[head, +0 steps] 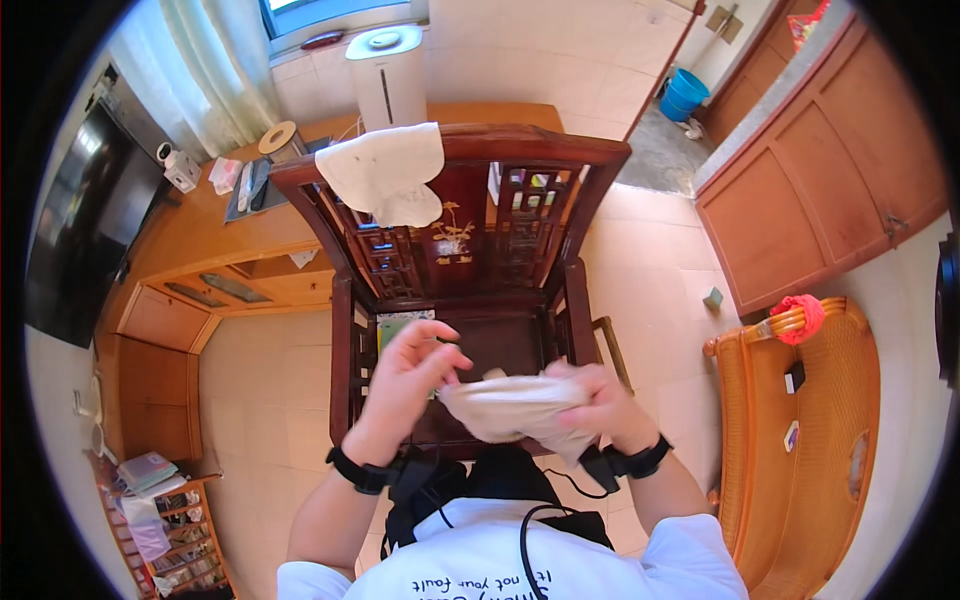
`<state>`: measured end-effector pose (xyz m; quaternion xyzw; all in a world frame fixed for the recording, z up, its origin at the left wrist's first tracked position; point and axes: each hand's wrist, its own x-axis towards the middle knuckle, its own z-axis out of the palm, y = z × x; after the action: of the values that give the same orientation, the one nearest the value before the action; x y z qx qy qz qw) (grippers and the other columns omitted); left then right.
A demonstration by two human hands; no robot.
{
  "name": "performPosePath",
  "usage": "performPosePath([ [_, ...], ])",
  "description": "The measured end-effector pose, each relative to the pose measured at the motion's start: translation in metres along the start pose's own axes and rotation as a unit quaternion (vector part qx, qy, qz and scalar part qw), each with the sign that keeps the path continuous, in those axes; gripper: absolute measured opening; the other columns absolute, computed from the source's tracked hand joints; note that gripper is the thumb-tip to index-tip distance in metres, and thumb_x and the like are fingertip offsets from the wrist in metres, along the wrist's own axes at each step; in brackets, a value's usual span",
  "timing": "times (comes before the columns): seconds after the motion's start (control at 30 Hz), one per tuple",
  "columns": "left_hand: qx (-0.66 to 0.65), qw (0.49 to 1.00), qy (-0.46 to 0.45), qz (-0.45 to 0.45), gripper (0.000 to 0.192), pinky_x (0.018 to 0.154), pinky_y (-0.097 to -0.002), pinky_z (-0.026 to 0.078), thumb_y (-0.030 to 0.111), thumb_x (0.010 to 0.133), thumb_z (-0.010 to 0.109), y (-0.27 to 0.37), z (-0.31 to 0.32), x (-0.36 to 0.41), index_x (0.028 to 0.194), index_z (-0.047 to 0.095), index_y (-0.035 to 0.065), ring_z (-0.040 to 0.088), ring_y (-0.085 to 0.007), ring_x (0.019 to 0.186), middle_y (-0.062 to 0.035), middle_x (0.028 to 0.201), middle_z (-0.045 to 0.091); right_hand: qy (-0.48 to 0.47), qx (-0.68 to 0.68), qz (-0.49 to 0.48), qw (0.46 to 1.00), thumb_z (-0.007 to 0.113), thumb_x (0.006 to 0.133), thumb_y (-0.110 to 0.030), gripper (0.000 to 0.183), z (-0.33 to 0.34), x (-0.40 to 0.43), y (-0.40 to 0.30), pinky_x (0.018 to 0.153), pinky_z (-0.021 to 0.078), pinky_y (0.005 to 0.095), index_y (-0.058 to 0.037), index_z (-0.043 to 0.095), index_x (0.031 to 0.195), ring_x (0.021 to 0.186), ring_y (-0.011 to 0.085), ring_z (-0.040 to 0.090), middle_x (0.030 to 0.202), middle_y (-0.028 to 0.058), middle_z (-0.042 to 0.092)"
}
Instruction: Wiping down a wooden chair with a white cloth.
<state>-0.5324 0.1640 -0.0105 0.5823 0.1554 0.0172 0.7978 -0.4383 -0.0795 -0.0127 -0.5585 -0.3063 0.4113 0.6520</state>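
An off-white cloth hangs loosely folded and blurred in front of my body, over the near part of a dark red wooden armchair's seat. My right hand grips the cloth's right end. At its left end is my left hand, thumb and fingers spread; whether its lower fingers pinch the edge is unclear. Another white cloth with a scalloped edge drapes over the left part of the chair's back. Something green and patterned lies on the seat, partly behind my left hand.
Beyond the chair, a wooden desk carries a white humidifier-like appliance and small items. Left are a television and a rack. Right stand a woven-looking wooden settee and a brown door. A small green block lies on the floor.
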Motion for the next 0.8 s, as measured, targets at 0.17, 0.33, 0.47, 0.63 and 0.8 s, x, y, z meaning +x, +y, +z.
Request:
performPosePath([
  [0.17, 0.226, 0.908, 0.352, 0.02, 0.05, 0.078, -0.0325, 0.046, 0.018, 0.08, 0.063, -0.149, -0.189, 0.03, 0.122, 0.041, 0.0004, 0.055, -0.0213, 0.095, -0.0188, 0.111, 0.054, 0.137, 0.368, -0.025, 0.919, 0.063, 0.075, -0.017, 0.049, -0.012, 0.055, 0.008, 0.077, 0.0484, 0.0334, -0.0028, 0.048, 0.119, 0.089, 0.0201, 0.056, 0.101, 0.0096, 0.056],
  [0.33, 0.552, 0.574, 0.496, -0.345, 0.056, 0.081, -0.0507, 0.041, 0.046, 0.088, 0.043, -0.259, -0.26, 0.022, 0.121, 0.043, 0.001, 0.05, -0.0385, 0.103, -0.0261, 0.114, 0.052, 0.324, 0.156, 0.018, 0.933, 0.059, 0.078, -0.013, 0.044, -0.082, 0.119, 0.068, 0.076, 0.0466, 0.0302, -0.0036, 0.046, 0.119, 0.086, 0.0191, 0.057, 0.099, 0.0081, 0.057],
  [0.47, 0.516, 0.598, 0.485, -0.375, 0.054, 0.076, -0.0523, 0.043, 0.049, 0.091, 0.03, -0.272, -0.265, 0.033, 0.109, 0.054, 0.0041, 0.053, -0.04, 0.099, -0.0215, 0.102, 0.06, 0.373, -0.413, -0.129, 0.821, 0.059, 0.074, -0.009, 0.033, -0.139, 0.201, 0.095, 0.078, 0.0458, 0.033, 0.004, 0.054, 0.105, 0.088, 0.0272, 0.057, 0.106, 0.0154, 0.051],
  [0.63, 0.521, 0.614, 0.5, -0.318, 0.057, 0.068, -0.0502, 0.046, 0.048, 0.092, 0.025, -0.282, -0.269, 0.039, 0.095, 0.059, 0.0024, 0.06, -0.0412, 0.08, -0.0209, 0.086, 0.064, 0.388, -0.618, -0.077, 0.679, 0.058, 0.073, -0.007, 0.031, -0.117, 0.268, 0.092, 0.078, 0.0454, 0.0398, 0.0055, 0.054, 0.101, 0.091, 0.0383, 0.053, 0.106, 0.0224, 0.044],
  [0.8, 0.538, 0.572, 0.504, -0.36, 0.054, 0.066, -0.051, 0.047, 0.046, 0.093, 0.025, -0.286, -0.28, 0.037, 0.093, 0.057, 0.0031, 0.06, -0.0408, 0.079, -0.02, 0.086, 0.063, 0.454, -0.542, -0.153, 0.691, 0.056, 0.074, -0.006, 0.039, -0.105, 0.266, 0.125, 0.077, 0.0452, 0.0426, 0.0027, 0.049, 0.112, 0.093, 0.0407, 0.05, 0.107, 0.0231, 0.04],
])
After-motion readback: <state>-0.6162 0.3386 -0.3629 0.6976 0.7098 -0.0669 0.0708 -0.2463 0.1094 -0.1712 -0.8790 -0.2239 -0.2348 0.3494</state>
